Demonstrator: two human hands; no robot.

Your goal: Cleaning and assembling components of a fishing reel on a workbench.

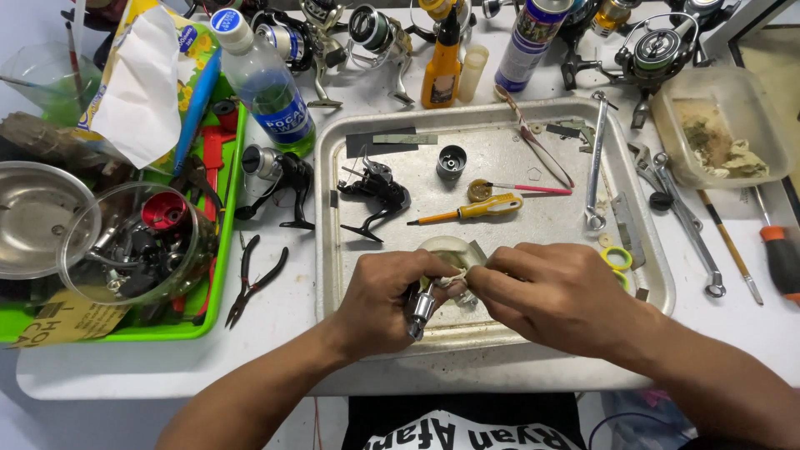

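Over the near edge of a metal tray, my left hand grips a small metal reel part with a knurled end pointing down. My right hand meets it from the right, fingers pinched on a pale cloth or tissue wrapped around the part. On the tray behind lie a black reel body, a dark spool, a yellow-handled screwdriver, a pink-handled tool and a long wrench.
Black pliers lie left of the tray beside a green tray holding a glass bowl of parts. A plastic bottle, oil bottles and several reels stand at the back. Wrenches and a plastic tub sit right.
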